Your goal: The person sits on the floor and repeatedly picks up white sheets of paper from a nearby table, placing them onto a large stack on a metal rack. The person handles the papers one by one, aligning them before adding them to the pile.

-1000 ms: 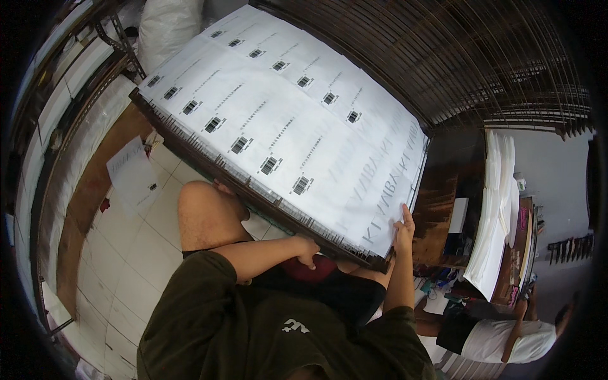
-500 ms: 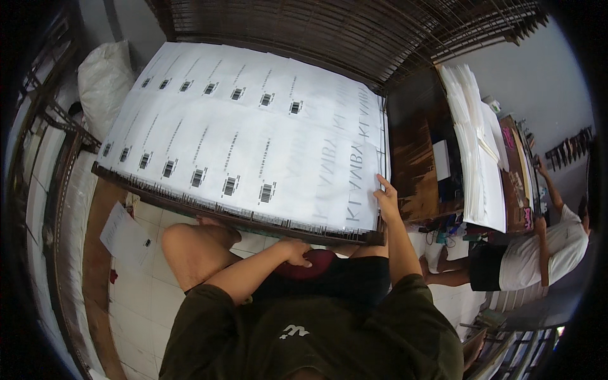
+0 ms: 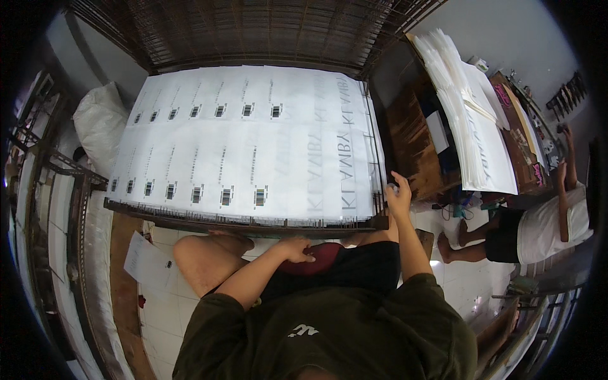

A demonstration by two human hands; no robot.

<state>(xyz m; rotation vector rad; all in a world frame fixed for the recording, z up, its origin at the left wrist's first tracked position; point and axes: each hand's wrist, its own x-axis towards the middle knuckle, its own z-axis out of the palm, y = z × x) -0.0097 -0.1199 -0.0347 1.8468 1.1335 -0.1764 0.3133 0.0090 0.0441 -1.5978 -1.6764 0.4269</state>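
Overlapping white printed sheets point(image 3: 183, 142) lie in two rows on a flat wire drying rack point(image 3: 297, 223) in front of me. Small barcodes mark their left portions; large grey lettering shows toward the right end. Just off the rack's near right corner is my right hand point(image 3: 399, 196), raised, with its thumb and index finger apart and nothing visible between them. My left hand point(image 3: 296, 249) rests low by my lap, beside a dark red round surface point(image 3: 320, 258). Its thumb stands away from loosely bent fingers, and no held object shows.
Raised wire shelves point(image 3: 253, 31) stand behind the sheets. At right, a thick stack of white sheets point(image 3: 478, 139) sits near a brown board. Another person point(image 3: 551, 221) works at the far right. A white sack point(image 3: 100, 123) and a loose sheet point(image 3: 147, 261) are at left.
My right hand has come off the right edge of the sheets and moved slightly right. My left hand stays by my lap. The view has shifted, so the rack appears lower and squarer.
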